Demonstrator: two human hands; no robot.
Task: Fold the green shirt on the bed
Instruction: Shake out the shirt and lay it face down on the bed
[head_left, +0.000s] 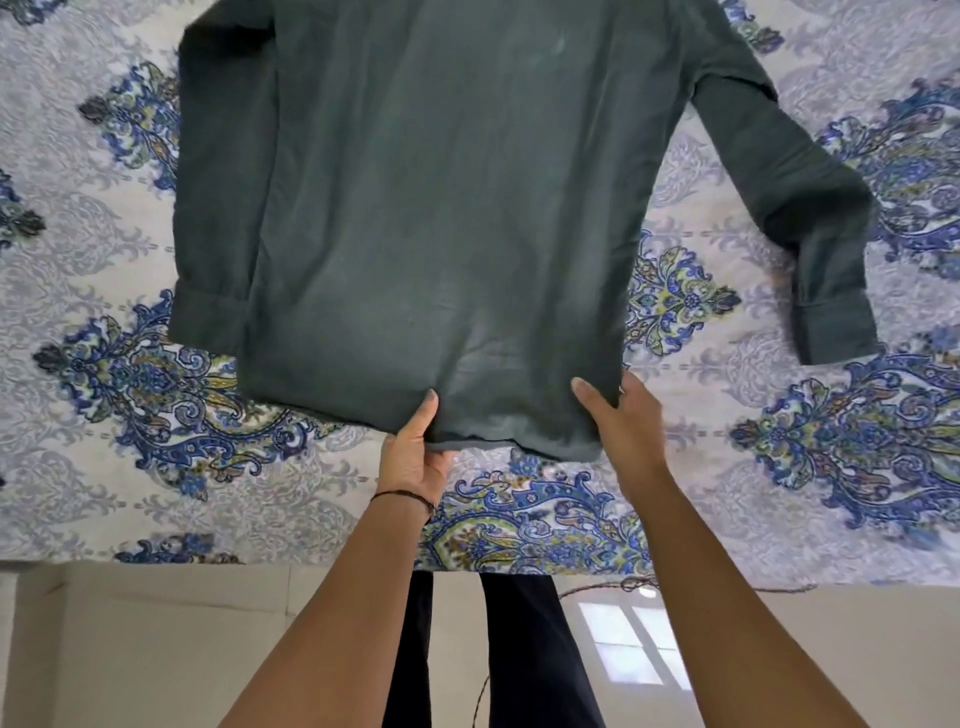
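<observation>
**Both hands on the shirt hem**

I see the shirt (431, 208) spread back-up on the bed (104, 467), hem toward me at 6 o'clock. My left hand (415, 457) pinches the hem, thumb on top. My right hand (623, 431) grips the hem's corner at 5 o'clock. One sleeve lies along the body at 9 o'clock; the other angles out toward 3 o'clock.

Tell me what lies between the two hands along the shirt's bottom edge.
Only the green shirt itself: its hem spans from the left hand to the right hand, with patterned bedsheet just below. The head view shows this.
</observation>
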